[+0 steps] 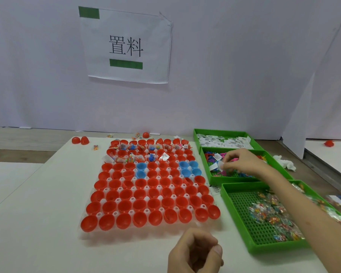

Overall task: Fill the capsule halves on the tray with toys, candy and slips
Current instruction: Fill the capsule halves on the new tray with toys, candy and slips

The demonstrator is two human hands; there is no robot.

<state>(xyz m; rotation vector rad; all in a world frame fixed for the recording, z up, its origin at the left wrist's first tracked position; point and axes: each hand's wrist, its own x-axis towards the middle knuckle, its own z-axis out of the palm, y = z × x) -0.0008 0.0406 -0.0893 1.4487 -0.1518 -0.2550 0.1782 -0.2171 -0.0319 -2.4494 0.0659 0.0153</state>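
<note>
A clear tray (91, 231) on the white table holds rows of red capsule halves (140, 203) and several blue ones (188, 168). The far two rows hold toys, candy and slips (138, 152); the nearer rows look hollow. My right hand (242, 162) reaches over the middle green bin of small coloured toys (213, 172) and pinches a small pale piece at its fingertips. My left hand (195, 253) hovers at the table's near edge, fingers curled, holding nothing that I can see.
Three green bins line the tray's right side: paper slips (224, 141) farthest, toys in the middle, wrapped candy (268, 215) nearest. Loose red halves (80, 140) and stray candies lie behind the tray. A paper sign (126, 46) hangs on the wall.
</note>
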